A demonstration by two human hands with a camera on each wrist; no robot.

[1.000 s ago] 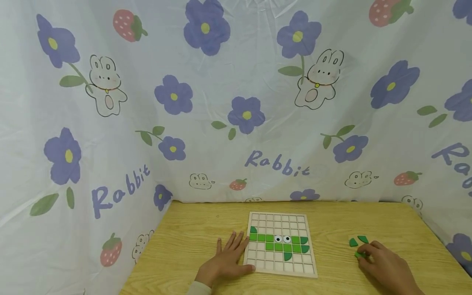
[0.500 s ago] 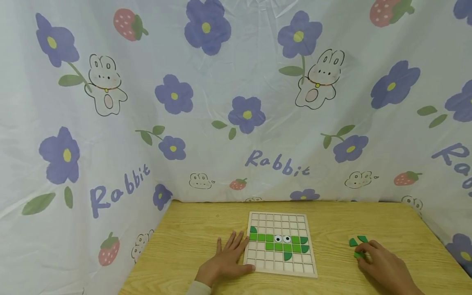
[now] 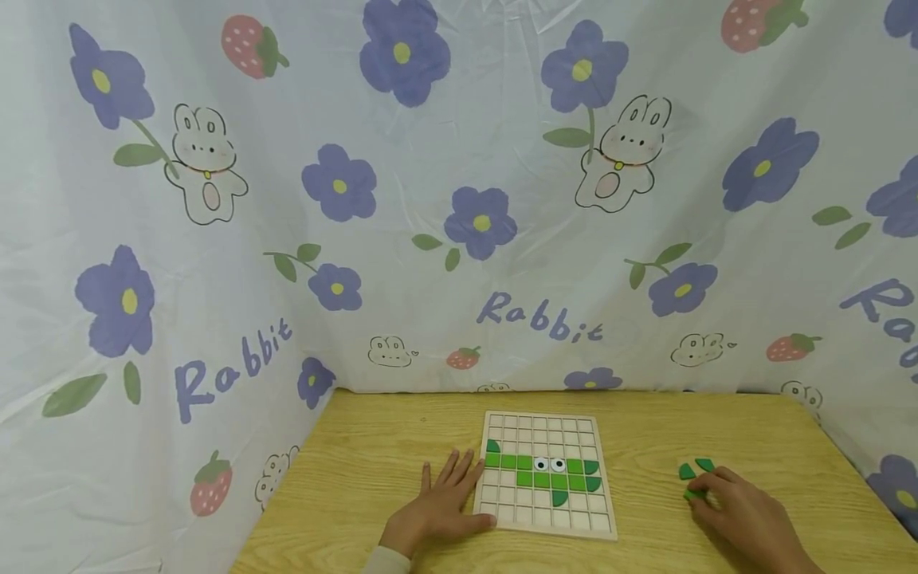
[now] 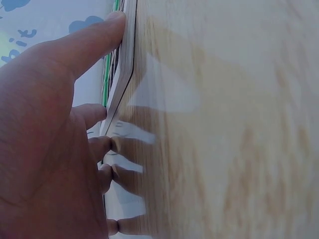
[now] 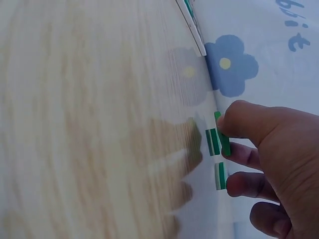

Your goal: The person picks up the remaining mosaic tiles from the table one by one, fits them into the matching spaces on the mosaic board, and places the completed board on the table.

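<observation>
A pale wooden grid board (image 3: 531, 516) lies on the table, bearing green square tiles, dark green quarter-round tiles and two eye tiles in its cells. My left hand (image 3: 439, 510) rests at its left side, fingers spread and straight. The thumb (image 4: 107, 30) touches the board's near left corner, with fingertips along the left edge. Right of the board, my right hand (image 3: 746, 514) pinches a green tile (image 5: 224, 137) between thumb and finger, tilted up. Two dark green quarter-round tiles, a left one (image 3: 687, 471) and a right one (image 3: 705, 463), lie just beyond those fingers.
The wood-grain table (image 3: 387, 430) runs back to a white curtain (image 3: 402, 279) printed with flowers, rabbits and strawberries. The curtain also stands along the left and right sides.
My right hand has shifted slightly left with the green tile in its fingers. The left hand, the board and the two loose tiles have stayed in place.
</observation>
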